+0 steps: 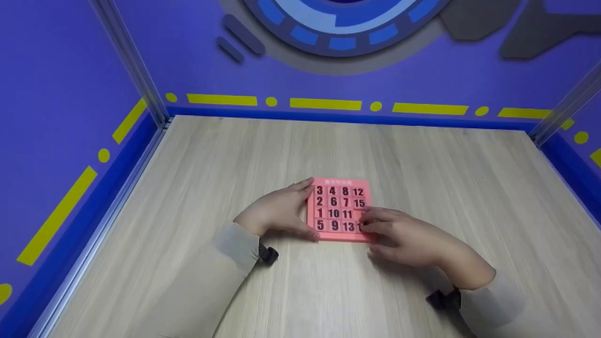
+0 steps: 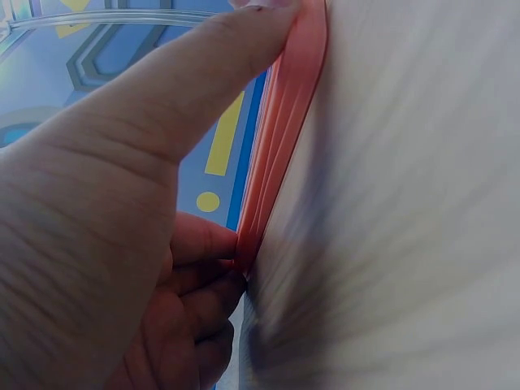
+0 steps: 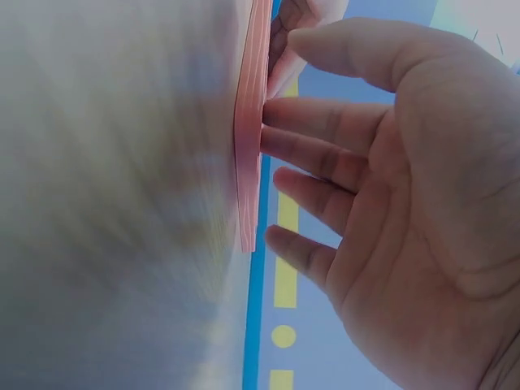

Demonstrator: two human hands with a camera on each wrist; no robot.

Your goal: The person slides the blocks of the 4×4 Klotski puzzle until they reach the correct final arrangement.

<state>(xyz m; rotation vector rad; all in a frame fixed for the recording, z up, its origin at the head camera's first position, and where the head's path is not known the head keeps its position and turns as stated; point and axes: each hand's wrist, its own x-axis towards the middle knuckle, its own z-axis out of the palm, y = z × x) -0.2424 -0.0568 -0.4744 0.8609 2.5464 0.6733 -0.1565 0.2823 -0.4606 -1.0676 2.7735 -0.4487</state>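
A pink number sliding puzzle (image 1: 347,237) lies flat on the table, its tiles bearing black numbers. My left hand (image 1: 281,209) holds its left side, thumb at the near corner and fingers at the far one. In the left wrist view, the thumb (image 2: 219,57) and fingers (image 2: 207,301) span the pink side edge (image 2: 284,122). My right hand (image 1: 408,237) reaches over the right edge, fingertips touching the lower right tiles. In the right wrist view its fingers (image 3: 325,130) are nearly straight and the thumb stands apart. Those fingers partly cover the bottom right tile and a gap above it.
The wood-grain table (image 1: 225,155) surrounds the puzzle. Blue-purple panels (image 1: 197,70) with yellow dashes stand at the back and both sides, joined by metal corner posts (image 1: 136,61). Black straps (image 1: 268,255) sit at both wrists.
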